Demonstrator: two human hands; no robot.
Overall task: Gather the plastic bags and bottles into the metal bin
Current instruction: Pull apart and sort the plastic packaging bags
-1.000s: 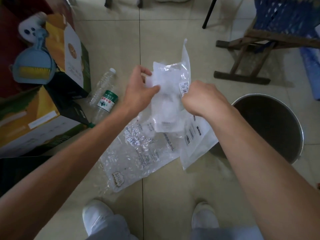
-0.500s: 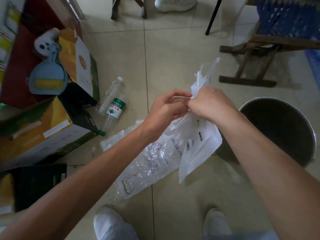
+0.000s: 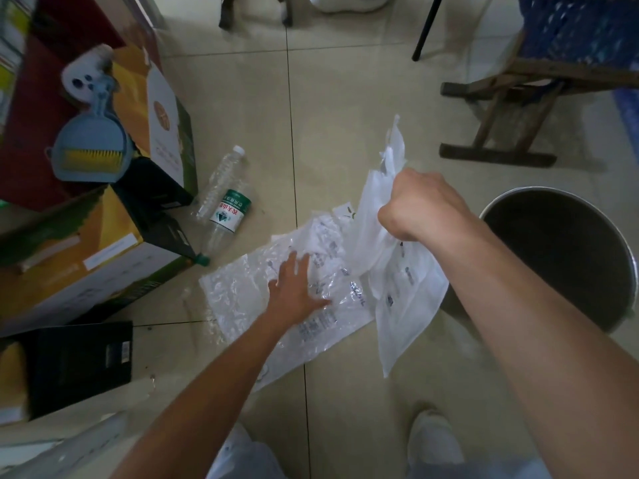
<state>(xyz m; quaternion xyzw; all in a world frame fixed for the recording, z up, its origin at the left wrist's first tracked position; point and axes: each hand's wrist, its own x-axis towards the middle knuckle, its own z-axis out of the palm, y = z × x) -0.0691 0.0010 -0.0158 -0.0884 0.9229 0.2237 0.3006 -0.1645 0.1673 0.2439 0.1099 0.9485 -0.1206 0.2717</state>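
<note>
My right hand [image 3: 423, 205] is closed on a bunch of white plastic bags [image 3: 404, 292] that hang from it just left of the metal bin [image 3: 622, 271]. Spread flat on the floor lies a clear crinkled plastic bag [image 3: 235, 292], and my left hand [image 3: 294, 292] rests on it with fingers apart. Two clear plastic bottles lie on the floor to the left: one with a green label [image 3: 230, 216] and one with a white cap [image 3: 219, 183]. The bin looks empty inside.
Cardboard boxes [image 3: 86, 250] stand at the left, with a blue dustpan and brush [image 3: 91, 150] on top. A black box [image 3: 76, 364] lies at the lower left. A wooden folding stool [image 3: 511, 126] stands behind the bin. My white shoes [image 3: 434, 440] are at the bottom.
My left hand has let go of the bags held up in front of me and dropped down onto the clear bag on the floor. My right hand keeps the bunch.
</note>
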